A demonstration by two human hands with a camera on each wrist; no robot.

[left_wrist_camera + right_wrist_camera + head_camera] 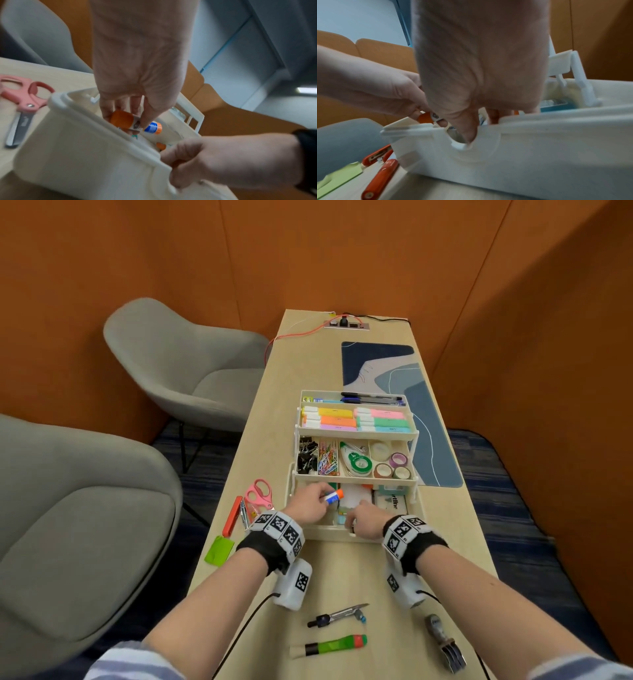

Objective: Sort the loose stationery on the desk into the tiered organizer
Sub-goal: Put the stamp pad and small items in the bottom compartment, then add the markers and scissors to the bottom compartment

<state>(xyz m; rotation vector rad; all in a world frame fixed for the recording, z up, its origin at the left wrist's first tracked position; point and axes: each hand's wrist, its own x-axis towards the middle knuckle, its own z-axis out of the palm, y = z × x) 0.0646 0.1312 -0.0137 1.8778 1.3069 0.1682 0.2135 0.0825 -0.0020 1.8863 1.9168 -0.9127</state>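
Observation:
The cream tiered organizer (335, 534) stands mid-desk with its tiers fanned open. My left hand (324, 498) pinches a glue stick (334, 496) with an orange cap and blue label just above the left of the bottom tray. In the left wrist view the thumb and fingers of that left hand (126, 120) hold the glue stick (135, 122) inside the tray (85, 148). My right hand (358, 518) grips the tray's front wall (522, 148), thumb in its notch and fingers curled inside. What lies under those fingers is hidden.
Pink scissors (259, 494), an orange cutter (232, 516) and a green pad (219, 550) lie left of the organizer. A compass (337, 614), a green marker (329, 645) and a grey tool (445, 642) lie near me. Two grey chairs (178, 364) stand left, a blue mat (394, 371) behind.

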